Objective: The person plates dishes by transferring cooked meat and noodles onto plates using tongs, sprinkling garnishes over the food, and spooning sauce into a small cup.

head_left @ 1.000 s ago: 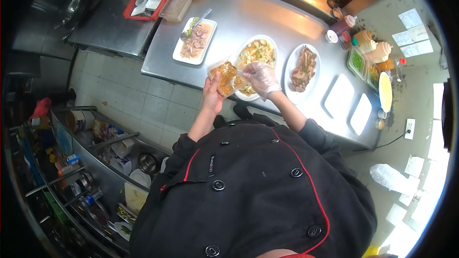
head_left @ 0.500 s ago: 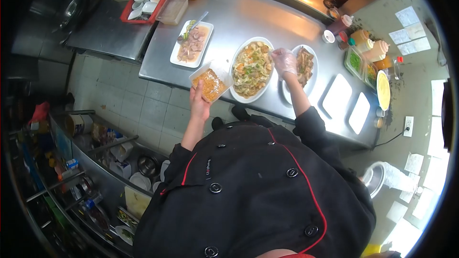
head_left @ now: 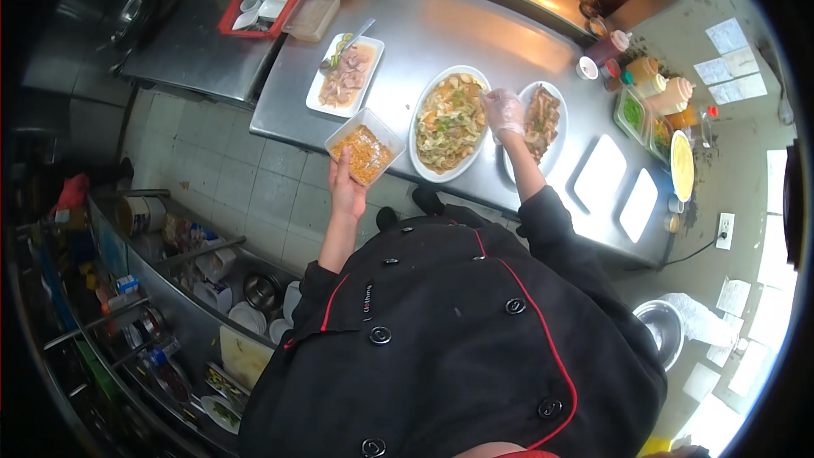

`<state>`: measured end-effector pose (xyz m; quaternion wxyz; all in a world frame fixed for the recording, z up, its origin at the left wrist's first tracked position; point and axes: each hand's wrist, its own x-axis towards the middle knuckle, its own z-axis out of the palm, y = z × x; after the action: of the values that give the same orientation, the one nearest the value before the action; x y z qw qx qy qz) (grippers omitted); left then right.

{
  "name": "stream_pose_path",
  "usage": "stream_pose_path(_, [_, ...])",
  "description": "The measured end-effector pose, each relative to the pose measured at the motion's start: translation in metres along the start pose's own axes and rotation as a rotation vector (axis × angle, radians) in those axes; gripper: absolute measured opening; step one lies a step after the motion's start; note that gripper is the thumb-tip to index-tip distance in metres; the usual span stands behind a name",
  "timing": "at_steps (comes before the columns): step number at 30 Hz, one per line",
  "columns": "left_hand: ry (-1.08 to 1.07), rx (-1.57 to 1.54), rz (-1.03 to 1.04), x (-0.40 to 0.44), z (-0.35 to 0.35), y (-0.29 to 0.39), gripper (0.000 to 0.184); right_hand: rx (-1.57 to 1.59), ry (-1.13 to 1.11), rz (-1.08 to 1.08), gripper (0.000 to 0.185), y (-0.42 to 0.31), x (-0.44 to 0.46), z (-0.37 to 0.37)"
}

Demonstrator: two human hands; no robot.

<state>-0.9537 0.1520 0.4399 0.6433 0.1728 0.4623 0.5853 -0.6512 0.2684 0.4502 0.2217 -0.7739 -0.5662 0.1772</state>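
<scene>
My left hand [head_left: 346, 193] holds a clear square container [head_left: 365, 153] of orange-brown crumbs just off the table's front edge. In a clear plastic glove, my right hand [head_left: 504, 112] hovers between two oval plates, its fingers bunched together; anything between them is too small to see. On its left lies the white oval plate of noodles and vegetables [head_left: 449, 123]. The oval plate of browned sliced meat [head_left: 543, 119] is on its right, partly behind the hand. A rectangular dish of pale meat pieces [head_left: 346, 75] with a spoon rests further left.
The steel table [head_left: 398, 34] carries two white rectangular plates [head_left: 600, 173] at the right. Sauce bottles [head_left: 674, 93] and a tub of chopped greens [head_left: 632, 110] stand along the wall. A red basket of small dishes [head_left: 267, 0] is back left. A metal bowl [head_left: 660, 332] appears at lower right.
My left hand has moved left with the container, away from the noodle plate. My right hand has left the container and moved right. The metal bowl has come into view.
</scene>
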Motion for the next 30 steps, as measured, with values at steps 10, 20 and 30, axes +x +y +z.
stream_pose_path(10, [0.004,-0.018,-0.031,0.001,0.004,0.003,0.055,0.055,-0.067,-0.133,0.022,-0.008,-0.052,-0.010])
stream_pose_path(20, [0.000,0.000,-0.057,0.006,0.007,-0.002,0.053,0.098,-0.048,-0.267,0.014,0.004,-0.087,0.002])
stream_pose_path(30, [-0.027,-0.006,-0.050,0.014,0.004,-0.007,0.050,0.068,-0.023,-0.250,0.012,-0.006,-0.072,-0.003])
